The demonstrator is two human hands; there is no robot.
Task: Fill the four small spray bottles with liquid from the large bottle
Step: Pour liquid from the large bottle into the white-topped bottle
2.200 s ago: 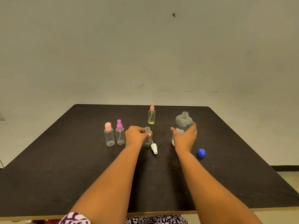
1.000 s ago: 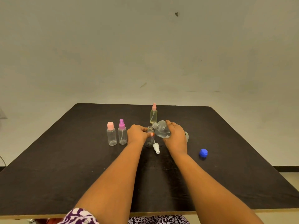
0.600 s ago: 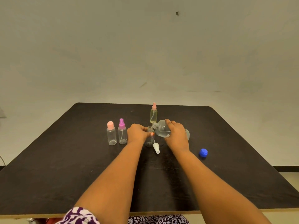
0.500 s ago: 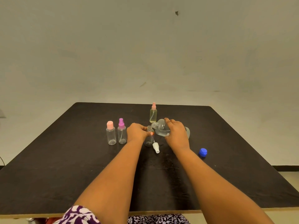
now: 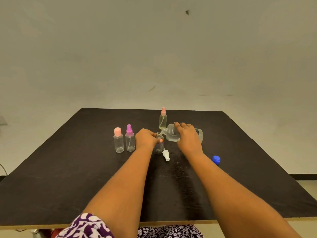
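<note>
Two bare forearms reach forward over a black counter point(image 5: 68, 177), seen from the person's own head. The left arm runs straight out from a purple-and-white patterned sleeve point(image 5: 85, 225); the right arm angles in from the lower right, its wrist bent so the back of the hand faces up.

The left hand point(image 5: 146, 138) is curled round an open bottle point(image 5: 159, 146), small and clear, standing upright near the middle of the counter with its neck bare; the thumb tip presses on the bottle's front; how much liquid is inside cannot be told.

The right hand point(image 5: 188, 140) grasps the large bottle point(image 5: 171, 134) from above, fingers wrapped over its body; the bottle is tipped almost onto its side, base to the right; its open mouth points left, just above and beside the small bottle's neck; clear liquid pools along its lower side; whether any is running out cannot be told.

A white sprayer point(image 5: 166, 155) lies on its side on the counter just in front of the open bottle, between the two wrists; a blue cap point(image 5: 216, 159) lies apart, to the right of the right forearm.

Left of the left hand two small clear bottles stand upright close together: a pink-capped bottle point(image 5: 118, 142) and a purple-topped bottle point(image 5: 130, 140), the latter showing its thin tube; both look see-through to the base.

Behind the hands stands a far bottle point(image 5: 163, 119) with a pink sprayer, mostly full of pale yellow liquid; a plain greyish wall point(image 5: 154, 48) rises beyond.
</note>
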